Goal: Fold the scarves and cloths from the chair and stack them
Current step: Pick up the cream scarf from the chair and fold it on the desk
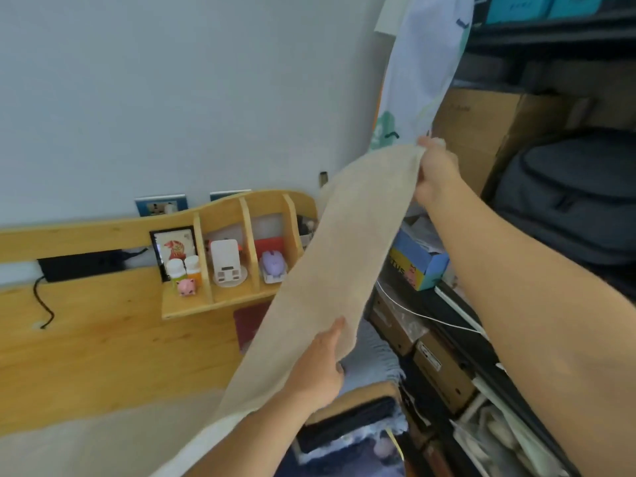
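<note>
A long beige scarf (330, 256) stretches in the air from upper right down to lower left. My right hand (435, 170) pinches its upper end, raised high near the shelves. My left hand (318, 368) grips the scarf's right edge lower down, thumb on the front of the fabric. The scarf's lower end spreads over the desk at the bottom left. Under my left hand a chair (358, 407) shows, with a pale blue fringed cloth (375, 363) lying on it, partly hidden by the scarf.
A wooden desk (103, 356) with a shelf unit (241, 256) of small bottles, toys and a picture stands at left. Dark shelving (457, 339) with cardboard boxes, a blue box and a black backpack (571, 197) fills the right. A white printed garment (416, 74) hangs above.
</note>
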Available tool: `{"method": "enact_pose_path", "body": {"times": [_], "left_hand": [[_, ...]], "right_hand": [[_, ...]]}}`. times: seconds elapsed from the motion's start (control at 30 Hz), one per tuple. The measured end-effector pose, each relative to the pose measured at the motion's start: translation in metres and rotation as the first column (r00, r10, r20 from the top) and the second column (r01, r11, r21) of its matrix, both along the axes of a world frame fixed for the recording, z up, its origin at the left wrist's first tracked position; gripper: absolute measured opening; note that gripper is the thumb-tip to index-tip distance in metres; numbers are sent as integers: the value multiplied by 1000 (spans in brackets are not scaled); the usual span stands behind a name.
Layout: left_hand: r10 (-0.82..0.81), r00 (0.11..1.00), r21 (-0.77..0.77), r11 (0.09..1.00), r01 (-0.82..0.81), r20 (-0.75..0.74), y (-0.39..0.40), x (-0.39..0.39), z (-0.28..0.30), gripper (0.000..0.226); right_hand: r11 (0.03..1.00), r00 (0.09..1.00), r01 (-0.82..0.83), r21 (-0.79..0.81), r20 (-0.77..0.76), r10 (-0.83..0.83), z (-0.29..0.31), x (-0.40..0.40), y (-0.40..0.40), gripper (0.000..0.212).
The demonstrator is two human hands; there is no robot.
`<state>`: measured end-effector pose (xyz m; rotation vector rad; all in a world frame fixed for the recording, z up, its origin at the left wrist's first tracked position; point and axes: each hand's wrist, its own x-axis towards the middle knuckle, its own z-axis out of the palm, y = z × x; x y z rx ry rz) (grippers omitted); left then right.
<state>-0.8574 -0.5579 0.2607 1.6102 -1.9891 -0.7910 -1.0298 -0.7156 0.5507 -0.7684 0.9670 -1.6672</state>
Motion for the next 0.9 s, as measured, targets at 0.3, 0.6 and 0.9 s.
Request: {"method": "enact_pose_path", "body": {"times": [0.3, 0.6, 0.9], "left_hand": [[37, 992, 231, 973, -8, -122, 64, 52, -78, 53], [576, 154, 540, 812, -219, -803, 141, 155, 11, 39], [364, 20, 320, 843, -432, -931, 164, 298, 53, 61]], "right_hand": [[825, 606, 309, 473, -766, 212, -195, -84, 48, 40], [973, 280, -167, -159, -954, -107, -131, 101, 87, 64], [139, -71, -963, 231, -715, 696, -148, 315, 219, 73]]}}
